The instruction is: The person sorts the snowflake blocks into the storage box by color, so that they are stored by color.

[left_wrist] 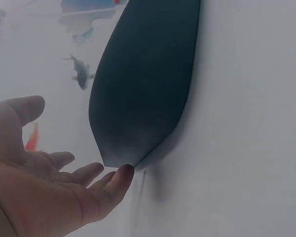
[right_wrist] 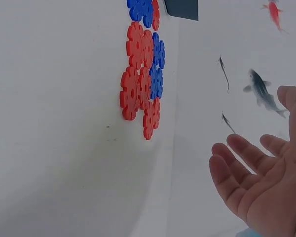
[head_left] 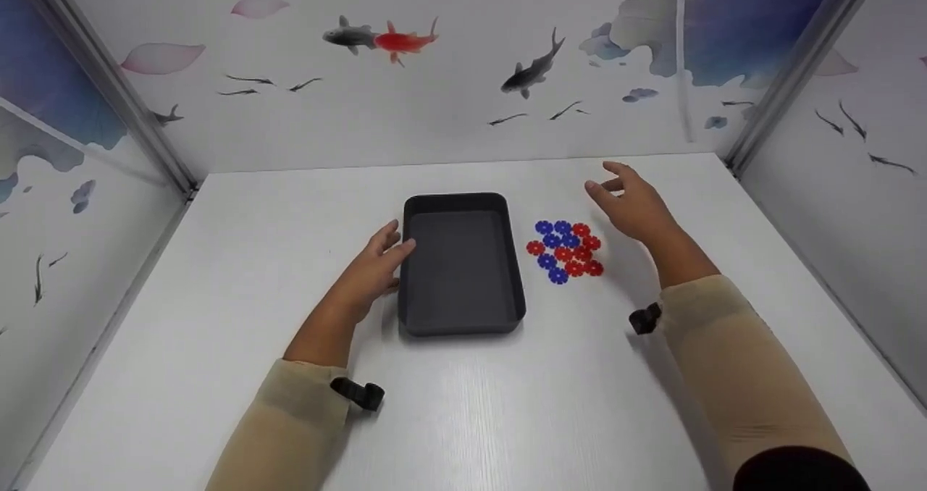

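Note:
A dark grey rectangular tray (head_left: 463,274) lies in the middle of the table. At its left side is my left hand (head_left: 369,270), fingers loosely spread, the thumb over the rim in the head view. The left wrist view has its fingertips (left_wrist: 123,175) right at the tray's corner. To the right of the tray, red and blue flower-shaped plastic discs (head_left: 563,254) lie flat in a loose cluster. My right hand (head_left: 631,203) hovers beyond and to the right of these discs, its fingers relaxed and holding nothing. The right wrist view shows the red discs (right_wrist: 130,94) apart from that hand.
The white table (head_left: 463,411) is bounded by a back wall (head_left: 449,122) printed with fish and by side walls. A metal post (head_left: 804,64) stands at the back right corner. Black wrist-camera mounts (head_left: 358,393) sit on both sleeves.

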Action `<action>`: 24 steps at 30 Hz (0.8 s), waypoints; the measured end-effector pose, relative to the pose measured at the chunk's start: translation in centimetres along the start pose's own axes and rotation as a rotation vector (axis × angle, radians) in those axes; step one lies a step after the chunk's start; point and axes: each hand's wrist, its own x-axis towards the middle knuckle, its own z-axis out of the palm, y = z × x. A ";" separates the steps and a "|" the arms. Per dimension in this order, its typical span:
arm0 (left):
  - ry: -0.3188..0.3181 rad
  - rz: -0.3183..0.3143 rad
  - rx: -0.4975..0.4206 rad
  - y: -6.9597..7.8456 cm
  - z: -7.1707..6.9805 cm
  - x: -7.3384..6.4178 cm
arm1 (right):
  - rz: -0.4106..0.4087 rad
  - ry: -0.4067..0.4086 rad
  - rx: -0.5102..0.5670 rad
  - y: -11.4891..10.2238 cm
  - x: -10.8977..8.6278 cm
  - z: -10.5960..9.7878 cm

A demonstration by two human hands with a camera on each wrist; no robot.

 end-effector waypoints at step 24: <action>-0.047 -0.024 -0.116 -2.3 -0.3 0.3 | 0.239 -0.143 0.514 4.7 3.5 1.6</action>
